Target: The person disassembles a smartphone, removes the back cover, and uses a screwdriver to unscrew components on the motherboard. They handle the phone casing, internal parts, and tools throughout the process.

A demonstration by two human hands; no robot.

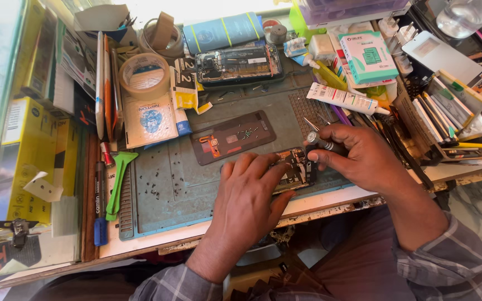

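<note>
An opened phone [297, 167] with its circuit parts exposed lies on the grey-green work mat [168, 184] near the table's front edge. My left hand [246, 203] lies flat over its left part, fingers pressing it down. My right hand [358, 156] grips a small black screwdriver [322, 144], its tip pointing down at the phone's right end. A dark magnetic pad [232, 136] with small screws and an orange part lies just behind the phone.
A second opened phone [238, 64] lies at the back of the mat. Tape rolls [143, 75], a white tube [344, 99], a teal box [368, 56], a green plastic pry tool [117, 181], a blue pen [99, 206] and racks of tools [447, 111] crowd the edges. Loose screws dot the mat.
</note>
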